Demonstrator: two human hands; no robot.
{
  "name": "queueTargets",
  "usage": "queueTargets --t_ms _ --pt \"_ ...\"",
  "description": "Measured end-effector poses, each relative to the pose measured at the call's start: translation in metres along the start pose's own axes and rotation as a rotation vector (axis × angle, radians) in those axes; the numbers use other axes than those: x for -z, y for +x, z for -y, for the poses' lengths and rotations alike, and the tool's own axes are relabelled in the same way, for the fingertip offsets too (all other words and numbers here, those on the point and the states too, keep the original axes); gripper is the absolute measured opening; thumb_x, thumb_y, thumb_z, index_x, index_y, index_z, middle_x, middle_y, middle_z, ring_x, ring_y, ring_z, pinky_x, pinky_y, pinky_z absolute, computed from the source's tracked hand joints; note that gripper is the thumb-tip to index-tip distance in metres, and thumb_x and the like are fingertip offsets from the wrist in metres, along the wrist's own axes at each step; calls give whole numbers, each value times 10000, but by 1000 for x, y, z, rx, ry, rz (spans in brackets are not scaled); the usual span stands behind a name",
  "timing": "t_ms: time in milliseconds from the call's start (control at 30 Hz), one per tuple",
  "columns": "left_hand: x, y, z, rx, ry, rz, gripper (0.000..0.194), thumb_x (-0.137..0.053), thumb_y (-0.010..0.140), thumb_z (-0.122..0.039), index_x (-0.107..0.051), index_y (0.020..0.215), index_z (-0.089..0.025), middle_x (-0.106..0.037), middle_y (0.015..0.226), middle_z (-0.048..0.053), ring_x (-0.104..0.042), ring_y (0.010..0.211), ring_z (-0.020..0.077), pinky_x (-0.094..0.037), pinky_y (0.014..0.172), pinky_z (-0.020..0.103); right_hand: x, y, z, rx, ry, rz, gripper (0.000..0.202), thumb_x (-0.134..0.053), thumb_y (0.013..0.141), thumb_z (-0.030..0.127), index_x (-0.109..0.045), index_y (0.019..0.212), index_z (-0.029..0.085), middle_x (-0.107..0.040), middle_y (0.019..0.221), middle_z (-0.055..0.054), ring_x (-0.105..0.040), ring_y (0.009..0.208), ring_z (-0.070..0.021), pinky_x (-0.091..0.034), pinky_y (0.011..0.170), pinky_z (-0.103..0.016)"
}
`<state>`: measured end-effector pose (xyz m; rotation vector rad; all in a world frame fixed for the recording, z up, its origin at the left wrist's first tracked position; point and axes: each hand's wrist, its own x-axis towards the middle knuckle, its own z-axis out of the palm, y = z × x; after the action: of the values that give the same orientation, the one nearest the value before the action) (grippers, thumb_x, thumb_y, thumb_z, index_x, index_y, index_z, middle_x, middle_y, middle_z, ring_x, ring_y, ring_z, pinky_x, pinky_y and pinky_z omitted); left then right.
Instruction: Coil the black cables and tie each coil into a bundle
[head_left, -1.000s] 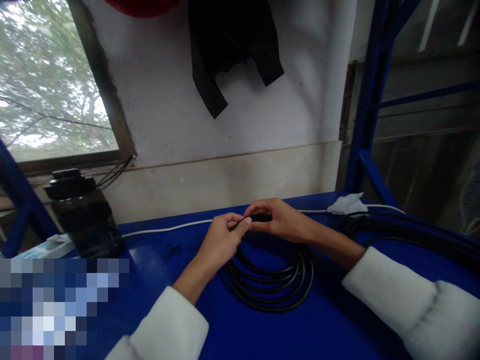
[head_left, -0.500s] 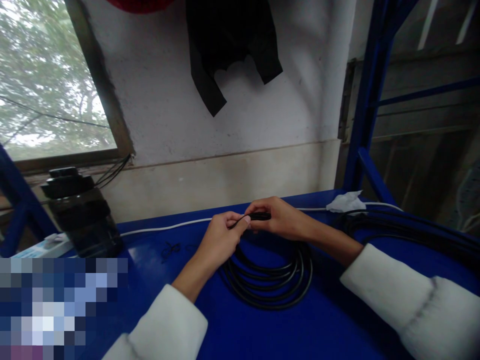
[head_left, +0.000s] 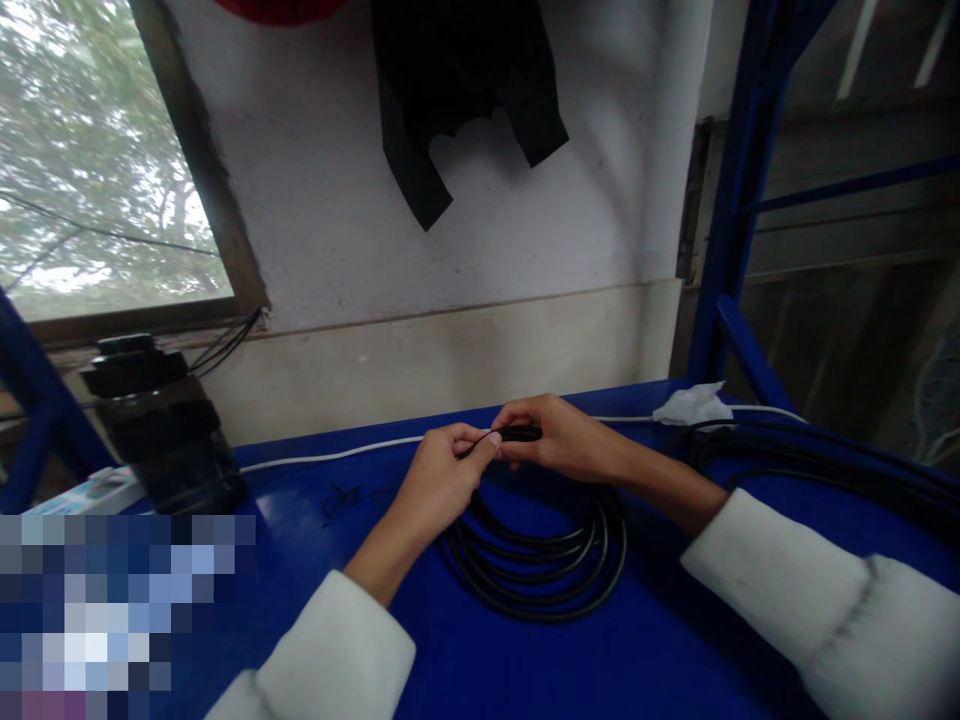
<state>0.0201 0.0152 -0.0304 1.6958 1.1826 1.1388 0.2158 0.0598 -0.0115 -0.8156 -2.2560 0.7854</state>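
Observation:
A coil of black cable (head_left: 540, 600) has its near loops low over the blue table (head_left: 645, 640), while its far side is gathered in my hands. My left hand (head_left: 444, 472) is closed, thumb and fingers pinching at the left of the gathered strands. My right hand (head_left: 559, 435) grips the same bundle just to the right, its fingers curled round the far side. A thin dark strand shows by the left fingertips; whether it is a tie or part of the cable I cannot tell.
More black cable (head_left: 825, 470) lies at the right. Thin black ties (head_left: 341, 497) rest left of my hands. A dark bottle (head_left: 161, 430) and a white box (head_left: 90, 492) stand at the left. A white cord (head_left: 330, 457) runs along the back, past crumpled white paper (head_left: 691, 404).

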Motion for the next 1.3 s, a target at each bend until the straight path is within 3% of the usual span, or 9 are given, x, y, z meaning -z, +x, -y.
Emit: queueTargets --t_ms 467,767,1033,1300 --pt "-1 -4 -8 0 20 -19 325 -674 922 -471 -713 916 -148 -524 548 -48 -389 429 86 -304 470 234 -1 -1 1 17 -3 -3 155 -686 918 343 -699 953 193 -755 809 -22 -697 763 -194 -490 699 -283" --pt "0 -3 -6 -24 47 -15 353 -624 946 -485 -640 773 -178 -543 566 -40 -383 409 76 -295 452 230 -1 -3 4 -8 87 6 171 -685 910 350 -676 940 182 -744 875 -28 -672 686 -160 -493 665 -273" --pt "1 -5 -10 -67 77 -42 334 -606 952 -481 -659 855 -166 -624 640 -1 -446 436 88 -313 471 229 -2 -3 3 -11 102 24 322 -748 884 491 -653 958 192 -731 909 -29 -660 661 -147 -490 644 -265" --pt "1 -7 -10 -98 76 -15 207 -649 937 -386 -627 962 -181 -668 730 6 -487 488 82 -349 511 216 4 -3 0 -8 64 64 283 -715 916 471 -689 954 192 -739 851 -30 -687 757 -183 -504 695 -280"
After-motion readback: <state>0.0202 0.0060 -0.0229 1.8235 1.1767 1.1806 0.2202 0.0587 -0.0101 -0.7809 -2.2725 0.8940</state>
